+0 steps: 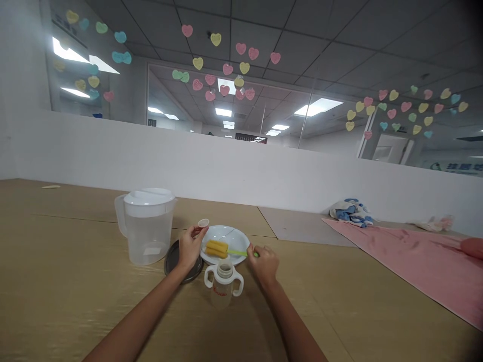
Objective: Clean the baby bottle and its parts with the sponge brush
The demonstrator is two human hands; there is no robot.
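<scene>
Between the fingertips of my left hand (191,246) is a small round white cap-like piece (203,222), raised near the bowl's left rim. My right hand (264,261) is closed around the green handle of a bottle brush (216,249). The brush's yellow sponge head is over the white bowl (243,240). In front of the bowl, a clear baby bottle (222,292) with two white side handles stands upright, its mouth uncovered. Partly behind my left hand lies a dark round lid or plate (172,259).
A clear pitcher (148,234) with a white lid, holding water, stands at the left. To the right are a pink cloth (407,259), a crumpled blue-and-white cloth (350,212) and a grey mat (302,227). A white wall (226,166) bounds the table's back.
</scene>
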